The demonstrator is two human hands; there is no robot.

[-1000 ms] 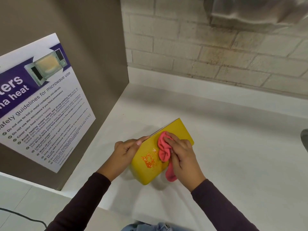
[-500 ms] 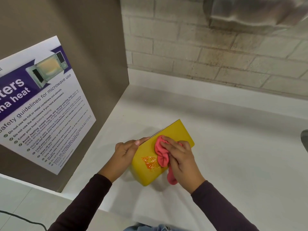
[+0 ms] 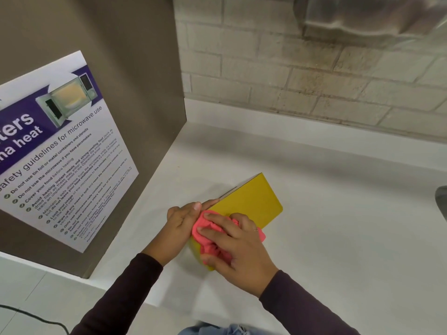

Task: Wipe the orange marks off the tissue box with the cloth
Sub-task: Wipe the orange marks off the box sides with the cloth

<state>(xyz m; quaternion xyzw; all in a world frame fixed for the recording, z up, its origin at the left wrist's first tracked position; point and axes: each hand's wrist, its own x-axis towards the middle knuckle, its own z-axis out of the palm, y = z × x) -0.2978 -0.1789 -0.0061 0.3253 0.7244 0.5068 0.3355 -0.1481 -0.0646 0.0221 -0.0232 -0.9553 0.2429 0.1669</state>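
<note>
A yellow tissue box (image 3: 251, 203) lies tilted on the white counter (image 3: 338, 213). My left hand (image 3: 180, 222) grips its near left edge and steadies it. My right hand (image 3: 238, 247) presses a bunched pink cloth (image 3: 208, 229) flat onto the near end of the box's upper face. The cloth and my fingers cover the spot where the orange marks were, so no orange shows. The far half of the yellow face is bare.
A brown cabinet side (image 3: 135, 68) with a microwave safety poster (image 3: 60, 151) stands close on the left. A brick wall (image 3: 314, 68) runs behind the counter. A dark object (image 3: 441, 201) pokes in at the right edge. A black cable (image 3: 31, 316) lies on the floor.
My right hand has slid the cloth toward me and to the left, over the orange marks. The marks smeared half a second ago and are now covered. My left hand stayed put.
</note>
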